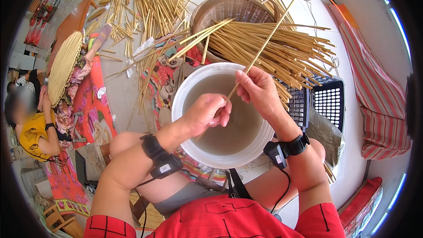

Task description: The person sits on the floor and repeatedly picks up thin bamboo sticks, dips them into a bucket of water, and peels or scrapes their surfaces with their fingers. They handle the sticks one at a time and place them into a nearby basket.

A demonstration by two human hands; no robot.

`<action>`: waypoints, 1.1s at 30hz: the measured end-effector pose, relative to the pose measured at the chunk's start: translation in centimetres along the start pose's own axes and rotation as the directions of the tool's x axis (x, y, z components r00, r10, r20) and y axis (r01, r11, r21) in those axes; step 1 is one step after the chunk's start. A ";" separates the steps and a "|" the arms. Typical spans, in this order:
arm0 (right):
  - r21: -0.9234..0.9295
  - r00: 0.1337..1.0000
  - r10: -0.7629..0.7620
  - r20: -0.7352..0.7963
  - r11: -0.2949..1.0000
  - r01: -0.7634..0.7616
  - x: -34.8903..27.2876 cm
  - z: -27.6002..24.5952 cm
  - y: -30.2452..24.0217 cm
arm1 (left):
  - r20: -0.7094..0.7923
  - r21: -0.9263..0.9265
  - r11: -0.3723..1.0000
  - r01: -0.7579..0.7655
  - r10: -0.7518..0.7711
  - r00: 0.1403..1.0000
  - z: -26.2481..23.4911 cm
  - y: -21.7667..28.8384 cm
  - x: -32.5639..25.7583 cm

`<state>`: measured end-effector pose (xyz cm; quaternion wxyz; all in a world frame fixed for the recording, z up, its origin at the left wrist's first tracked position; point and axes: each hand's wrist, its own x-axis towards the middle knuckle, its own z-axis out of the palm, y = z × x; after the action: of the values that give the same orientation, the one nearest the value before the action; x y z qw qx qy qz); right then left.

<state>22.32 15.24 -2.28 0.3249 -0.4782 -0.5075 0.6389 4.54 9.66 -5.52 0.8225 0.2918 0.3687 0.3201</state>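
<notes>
Stalk (274, 29), slender, golden, lies pinched in closed left grip (210, 111) and right grip (255, 84).

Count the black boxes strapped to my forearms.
2. One black box is on the forearm behind the left hand, the other on the forearm behind the right hand. Any on the undersides would be hidden.

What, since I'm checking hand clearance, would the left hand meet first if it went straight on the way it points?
Probably the right hand, ahead of it on the stalk both hold, though depth is hard to judge.
</notes>
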 end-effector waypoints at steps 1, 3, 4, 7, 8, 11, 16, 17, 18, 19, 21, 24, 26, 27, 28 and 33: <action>-0.015 1.000 0.008 -0.021 1.000 -0.009 0.0 -0.1 0.0 | 0.031 -0.008 1.000 -0.009 0.009 0.999 -0.1 0.0 0.0; -0.046 0.998 0.023 -0.061 0.999 -0.026 0.2 -0.3 -0.1 | 0.022 0.017 0.999 -0.033 0.033 0.999 0.5 0.1 0.0; -0.038 0.998 0.019 -0.062 0.999 -0.022 0.2 -0.3 -0.1 | 0.017 0.029 0.999 -0.045 0.045 0.999 0.7 0.2 0.0; -0.026 0.998 0.012 -0.062 1.000 -0.014 0.4 -0.5 0.0 | 0.060 0.013 0.998 -0.059 0.058 0.996 0.7 0.1 0.0; -0.028 0.998 0.013 -0.059 0.999 -0.014 0.4 -0.6 0.1 | 0.044 0.029 0.997 -0.066 0.065 0.997 0.7 0.1 0.0; -0.007 1.000 -0.004 -0.031 1.000 0.004 0.3 -0.4 0.1 | 0.004 0.052 0.997 -0.062 0.061 0.998 0.4 0.0 -0.1; 0.029 1.000 -0.025 0.015 0.999 0.025 0.0 0.0 0.1 | -0.020 -0.023 0.999 0.027 -0.028 0.999 -0.2 0.1 0.0; 0.035 0.999 -0.028 0.017 0.999 0.027 0.1 0.0 0.1 | -0.018 -0.029 0.999 0.014 -0.014 1.000 -0.2 0.2 0.0; 0.041 0.999 -0.030 0.020 0.999 0.029 0.1 0.0 0.1 | -0.016 -0.034 0.999 0.001 -0.001 1.000 -0.3 0.3 0.1; 0.046 0.999 -0.032 0.021 0.998 0.031 0.1 -0.1 0.1 | -0.014 -0.040 0.999 -0.013 0.012 1.000 -0.3 0.3 0.1; 0.054 0.999 -0.037 0.023 0.998 0.036 0.1 -0.5 0.0 | -0.027 -0.061 0.998 -0.034 0.032 0.999 0.5 0.5 0.1; 0.059 0.998 -0.051 0.034 0.997 0.049 0.3 -0.6 0.1 | -0.035 -0.067 0.997 -0.036 0.034 0.999 0.9 0.6 0.0; 0.069 0.998 -0.048 0.029 0.997 0.045 0.2 -0.4 0.1 | -0.043 -0.037 0.999 -0.038 0.037 0.998 0.6 0.4 0.1; 0.074 0.999 -0.045 0.026 0.996 0.043 0.1 -0.4 0.1 | -0.050 -0.008 0.999 -0.044 0.044 0.998 0.2 0.1 0.2; 0.061 0.998 -0.049 0.036 0.997 0.047 0.1 -0.4 0.2 | -0.057 0.020 0.999 -0.050 0.051 0.997 -0.2 -0.1 0.3; 0.029 0.999 -0.041 0.030 0.999 0.040 0.1 -0.5 0.3 | -0.025 0.066 0.996 -0.060 0.062 0.998 -0.4 0.0 0.2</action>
<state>22.76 15.36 -2.60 0.3369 -0.4534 -0.5129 0.6464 4.34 9.86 -5.81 0.7973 0.3252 0.3811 0.3368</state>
